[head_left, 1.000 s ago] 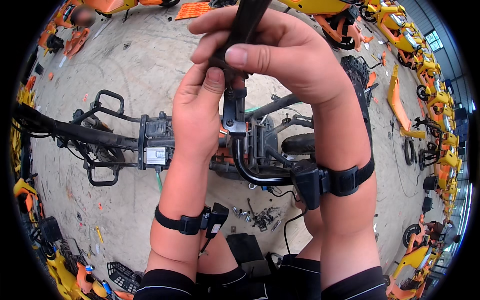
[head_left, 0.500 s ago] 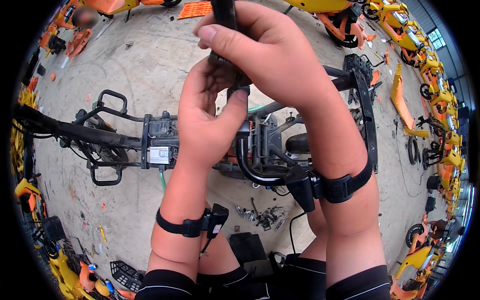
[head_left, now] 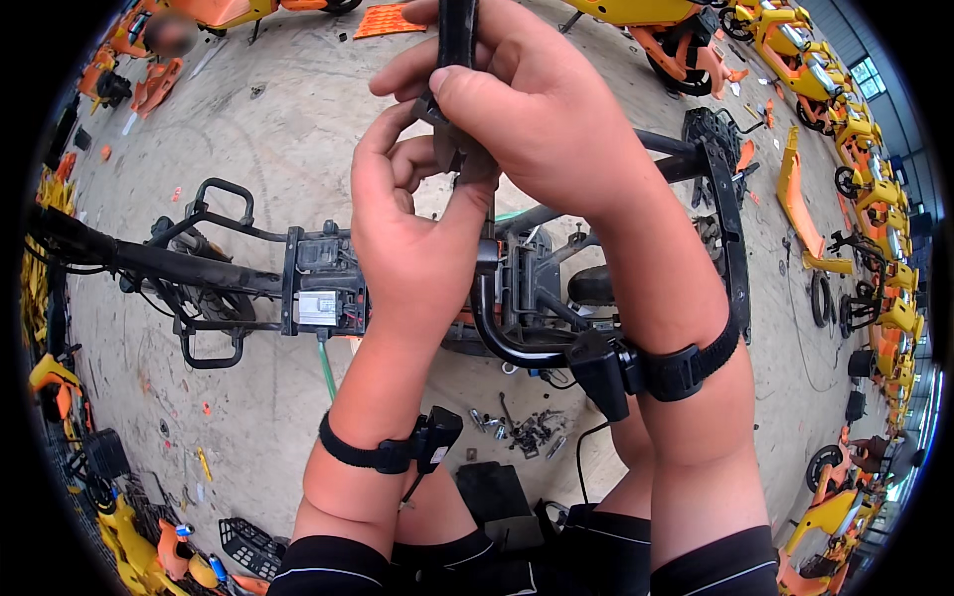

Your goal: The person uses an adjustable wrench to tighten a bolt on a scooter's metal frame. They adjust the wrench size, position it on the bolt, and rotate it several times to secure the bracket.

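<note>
My right hand [head_left: 542, 119] is closed round an upright black tube [head_left: 457, 30] at the top middle, its thumb lying across the tube. My left hand [head_left: 412, 238] is just below, fingers curled and thumb pressed to a small dark fitting [head_left: 452, 149] at the tube's lower end; part of that fitting is hidden by my fingers. Beneath both hands, a bent black tube [head_left: 497, 338] runs down and bends right, over a stripped black scooter frame [head_left: 253, 281] with a silver box [head_left: 318, 308]. Black devices are strapped on my left forearm [head_left: 437, 437] and right forearm [head_left: 596, 368].
Loose bolts and small parts [head_left: 537, 432] lie on the concrete floor. An orange mat [head_left: 388, 20], a long yellow panel [head_left: 800, 199] and a black crate [head_left: 248, 546] surround the frame. Rows of yellow scooters [head_left: 874, 278] line the edges. A person [head_left: 889, 457] is at the far right.
My right hand shifted left and up, then slightly down again with the tube, which now stands more upright. My left hand moved a little right, its thumb now further down on the fitting.
</note>
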The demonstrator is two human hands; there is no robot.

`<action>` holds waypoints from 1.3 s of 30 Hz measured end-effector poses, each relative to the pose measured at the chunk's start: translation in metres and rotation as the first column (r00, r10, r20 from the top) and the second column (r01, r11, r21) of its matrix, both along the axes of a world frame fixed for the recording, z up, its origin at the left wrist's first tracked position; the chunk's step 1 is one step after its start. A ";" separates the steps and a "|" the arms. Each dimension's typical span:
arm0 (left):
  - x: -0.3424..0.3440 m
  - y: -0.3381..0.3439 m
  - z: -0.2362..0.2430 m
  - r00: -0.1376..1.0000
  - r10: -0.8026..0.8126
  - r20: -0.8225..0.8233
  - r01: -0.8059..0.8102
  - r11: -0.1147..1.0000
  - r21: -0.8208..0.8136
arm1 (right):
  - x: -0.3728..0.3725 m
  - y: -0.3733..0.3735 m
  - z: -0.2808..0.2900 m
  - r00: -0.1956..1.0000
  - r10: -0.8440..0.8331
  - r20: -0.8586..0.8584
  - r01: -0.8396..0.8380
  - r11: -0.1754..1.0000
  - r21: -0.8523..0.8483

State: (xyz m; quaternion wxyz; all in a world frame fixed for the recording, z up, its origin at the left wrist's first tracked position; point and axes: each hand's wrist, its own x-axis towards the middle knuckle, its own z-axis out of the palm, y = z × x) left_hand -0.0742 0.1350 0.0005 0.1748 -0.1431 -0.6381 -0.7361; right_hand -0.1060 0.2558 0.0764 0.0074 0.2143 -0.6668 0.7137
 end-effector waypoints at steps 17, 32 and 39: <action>-0.002 -0.003 -0.002 0.994 0.061 -0.088 -0.075 0.983 -0.168 | -0.008 0.012 -0.001 0.995 0.026 -0.100 -0.022 0.999 0.044; -0.004 -0.005 -0.006 0.966 0.159 -0.202 -0.208 0.945 -0.251 | -0.014 0.017 0.012 0.997 0.075 0.024 -0.073 0.993 -0.089; 0.002 -0.005 0.007 0.964 -0.232 0.131 0.191 0.944 0.269 | -0.001 -0.002 0.014 0.991 -0.073 -0.112 0.063 0.993 -0.095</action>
